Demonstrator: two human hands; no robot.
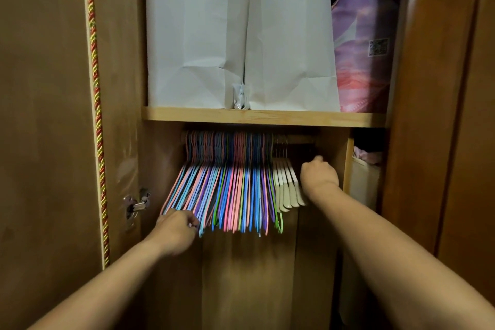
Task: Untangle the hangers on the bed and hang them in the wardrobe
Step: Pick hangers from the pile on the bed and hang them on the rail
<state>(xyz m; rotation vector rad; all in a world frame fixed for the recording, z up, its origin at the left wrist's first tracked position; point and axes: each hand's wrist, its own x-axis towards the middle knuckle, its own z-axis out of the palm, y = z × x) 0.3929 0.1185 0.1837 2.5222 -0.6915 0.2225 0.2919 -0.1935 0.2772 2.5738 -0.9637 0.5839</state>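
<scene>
Inside the open wardrobe, a dense row of thin coloured hangers (227,190) in pink, blue, purple and green hangs from the rail (300,140) under a wooden shelf. Several thicker white hangers (288,185) hang at the row's right end. My left hand (176,230) pinches the lower ends of the leftmost coloured hangers. To the right of the white hangers, my right hand (318,173) is curled closed, touching the outermost one; what it grips is hidden.
The wooden shelf (263,116) carries two white paper bags (198,35) and a purple printed package (364,48). The wardrobe door (45,115) stands open at left with a hinge (136,205) and a red-gold cord. A side compartment (365,169) sits right of the rail.
</scene>
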